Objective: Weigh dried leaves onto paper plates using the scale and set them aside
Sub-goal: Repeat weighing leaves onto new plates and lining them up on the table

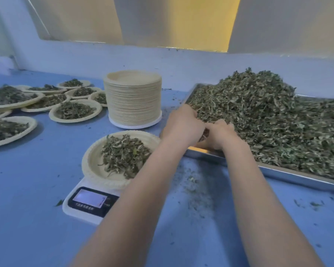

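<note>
Both hands are at the near left corner of the metal tray (289,171): the left hand (182,125) and the right hand (219,134) touch each other with fingers curled into the heap of dried leaves (268,116), gathering a bunch between them. Just left of the hands, a paper plate (93,160) holding a small mound of leaves sits on the white digital scale (89,204). Behind it on the blue worktop (37,189) stands a tall stack of empty plates (133,101), and filled plates (75,111) lie spread out at far left.

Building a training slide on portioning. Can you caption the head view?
Both hands, left hand and right hand, gather dried leaves from the metal tray beside a part-filled plate on the scale.
</note>
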